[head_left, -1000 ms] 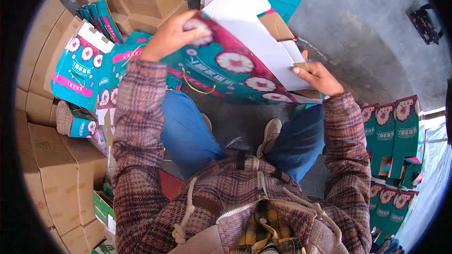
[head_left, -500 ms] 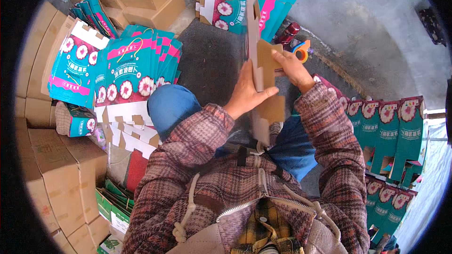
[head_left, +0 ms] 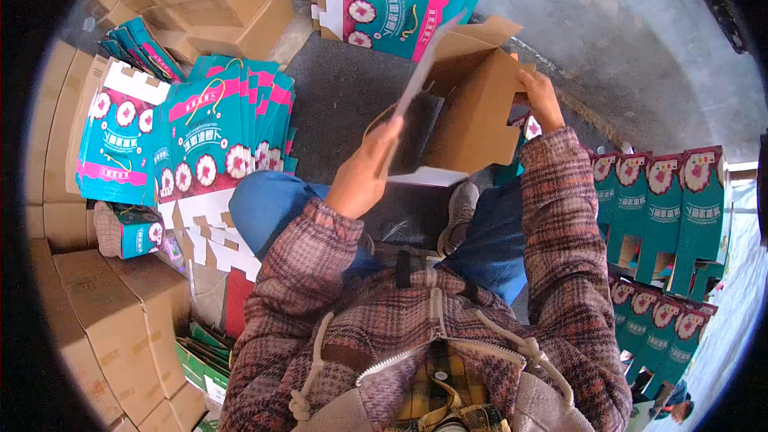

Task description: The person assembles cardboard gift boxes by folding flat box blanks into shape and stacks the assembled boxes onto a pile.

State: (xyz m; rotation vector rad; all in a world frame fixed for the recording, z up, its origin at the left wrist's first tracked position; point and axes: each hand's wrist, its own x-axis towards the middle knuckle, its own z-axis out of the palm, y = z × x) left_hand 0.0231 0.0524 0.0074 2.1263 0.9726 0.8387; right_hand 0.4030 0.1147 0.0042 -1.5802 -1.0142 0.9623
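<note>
Between my hands, above the dark mat, a cardboard carton (head_left: 478, 116) is spread into an open box shape, its plain brown inside facing me. My left hand (head_left: 366, 172) is closed on the edge of its left panel, which is tilted and slightly blurred. At the upper right side of the carton, my right hand (head_left: 541, 98) pinches the brown panel, with part of the fingers hidden behind it. The far flaps stick outward, and a white-edged flap shows along the near side.
Flat teal-and-pink cartons (head_left: 210, 124) lie stacked at the left, with another flat stack (head_left: 404, 0) beyond the mat (head_left: 324, 104). Brown boxes (head_left: 112, 312) are piled along the left. Several folded teal cartons (head_left: 660, 192) stand in rows at the right.
The flattened carton has been pulled apart into an open box. My left hand moved left and nearer; my right hand moved right. The carton now mostly covers the orange tape dispenser.
</note>
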